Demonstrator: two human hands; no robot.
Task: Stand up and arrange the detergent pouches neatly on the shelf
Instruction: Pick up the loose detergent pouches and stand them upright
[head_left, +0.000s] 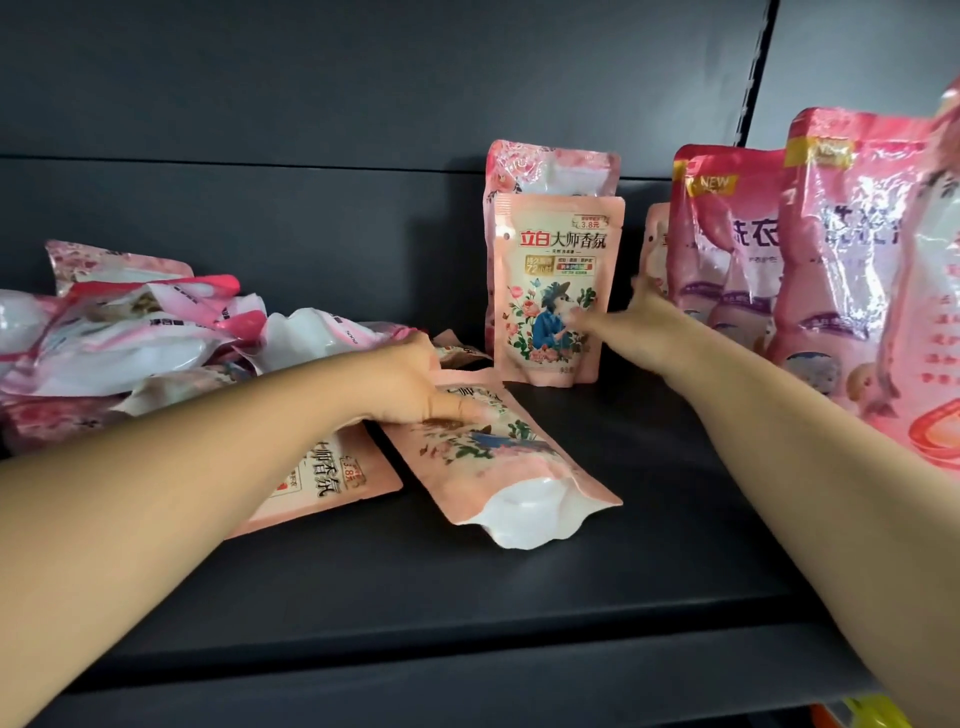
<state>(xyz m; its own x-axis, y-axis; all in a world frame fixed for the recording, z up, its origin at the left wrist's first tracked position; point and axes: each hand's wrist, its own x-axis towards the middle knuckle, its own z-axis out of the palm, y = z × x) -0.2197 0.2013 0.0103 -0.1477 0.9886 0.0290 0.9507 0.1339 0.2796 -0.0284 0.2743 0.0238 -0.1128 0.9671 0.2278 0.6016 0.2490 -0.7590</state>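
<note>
A single head-worn camera looks forward and slightly down, close over the dark shelf (571, 571) at arm's reach.

Dark shelf (597, 561): pouches (558, 291) standing, flat pouches (498, 457), heap (130, 343).

Left hand (410, 382) grips a lying pouch (498, 462); right hand (631, 317) touches an upright pouch (556, 291).
</note>
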